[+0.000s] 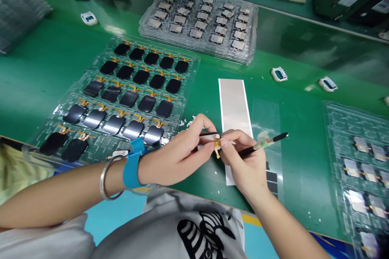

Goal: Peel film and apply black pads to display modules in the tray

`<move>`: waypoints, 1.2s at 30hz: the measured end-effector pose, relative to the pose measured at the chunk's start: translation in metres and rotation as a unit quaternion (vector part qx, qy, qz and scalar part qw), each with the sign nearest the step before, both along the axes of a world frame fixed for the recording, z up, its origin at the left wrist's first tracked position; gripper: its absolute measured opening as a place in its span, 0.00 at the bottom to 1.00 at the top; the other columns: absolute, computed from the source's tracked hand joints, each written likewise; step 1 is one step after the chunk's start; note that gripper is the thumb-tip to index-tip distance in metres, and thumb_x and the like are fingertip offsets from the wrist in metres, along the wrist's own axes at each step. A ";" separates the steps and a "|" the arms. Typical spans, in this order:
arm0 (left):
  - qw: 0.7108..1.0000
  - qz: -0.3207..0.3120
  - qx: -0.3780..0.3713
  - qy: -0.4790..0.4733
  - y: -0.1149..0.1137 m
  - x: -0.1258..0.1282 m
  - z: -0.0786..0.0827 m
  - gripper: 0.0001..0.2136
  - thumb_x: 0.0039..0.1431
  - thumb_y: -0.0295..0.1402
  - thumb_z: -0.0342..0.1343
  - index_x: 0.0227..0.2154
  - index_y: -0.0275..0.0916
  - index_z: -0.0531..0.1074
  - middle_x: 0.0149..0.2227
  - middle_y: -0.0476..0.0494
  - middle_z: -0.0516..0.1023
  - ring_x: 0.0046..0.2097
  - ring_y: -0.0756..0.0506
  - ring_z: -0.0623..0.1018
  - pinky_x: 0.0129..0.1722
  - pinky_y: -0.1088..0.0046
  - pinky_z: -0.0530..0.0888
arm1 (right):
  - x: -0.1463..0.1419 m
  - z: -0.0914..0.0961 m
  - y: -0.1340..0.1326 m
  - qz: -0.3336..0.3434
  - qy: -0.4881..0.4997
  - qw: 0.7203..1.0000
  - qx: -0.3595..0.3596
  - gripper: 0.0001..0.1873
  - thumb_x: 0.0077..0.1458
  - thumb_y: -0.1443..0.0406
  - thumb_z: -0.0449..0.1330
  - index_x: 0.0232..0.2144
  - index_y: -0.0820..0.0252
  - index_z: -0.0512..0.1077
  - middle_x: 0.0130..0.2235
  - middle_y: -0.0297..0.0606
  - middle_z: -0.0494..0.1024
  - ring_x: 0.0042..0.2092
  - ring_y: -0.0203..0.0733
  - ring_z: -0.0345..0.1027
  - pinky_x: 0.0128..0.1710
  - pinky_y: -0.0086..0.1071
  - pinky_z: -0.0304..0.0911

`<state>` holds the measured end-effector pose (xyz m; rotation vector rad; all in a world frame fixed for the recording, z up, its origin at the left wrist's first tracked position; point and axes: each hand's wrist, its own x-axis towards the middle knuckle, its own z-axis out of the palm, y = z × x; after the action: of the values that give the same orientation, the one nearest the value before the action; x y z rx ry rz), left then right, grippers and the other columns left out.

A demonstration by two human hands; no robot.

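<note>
The left hand (176,156) and right hand (243,166) meet just above the near edge of a glossy green surface (57,56), right of centre. Between their fingertips is a small orange flex ribbon (216,147), its narrow tail hanging toward the near edge. The left fingers (205,123) are curled and pinched together on a thin black rod (208,133), which lies almost level and points right, touching a small white piece (217,136) at the ribbon. The right fingers (225,143) are clamped on a slim black-handled tool (247,150), its long axis rising toward the right edge. A pale, mottled wrap (263,142) covers part of its shaft, and its black end (281,135) sticks out past the hand.

Just behind the hands lies a long, white-edged silvery strip (234,105), and a clear film (264,117) lies beside it. A clear, ridged plastic tray (190,62) to the left holds rows of glossy black panels (146,103) with orange tails. Another clear tray (332,125) sits along the right edge. A blue wrist strap (132,166) and a silver bangle (106,178) circle the left wrist.
</note>
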<state>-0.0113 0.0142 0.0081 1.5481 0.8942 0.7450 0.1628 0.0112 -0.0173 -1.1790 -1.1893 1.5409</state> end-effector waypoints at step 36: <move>0.995 -0.058 0.026 0.081 0.002 0.005 0.002 0.03 0.70 0.31 0.41 0.39 0.40 0.56 0.34 0.47 0.73 0.35 0.49 0.73 0.35 0.72 0.69 | 0.050 0.015 0.019 -0.099 -0.032 0.977 0.184 0.19 0.65 0.57 0.51 0.29 0.58 0.76 0.33 0.37 0.70 0.42 0.36 0.65 0.42 0.30 0.62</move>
<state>-0.0064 0.0165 0.0106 1.7095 0.9013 0.5699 0.2133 0.0298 -0.0024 -1.0663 -1.2899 1.0861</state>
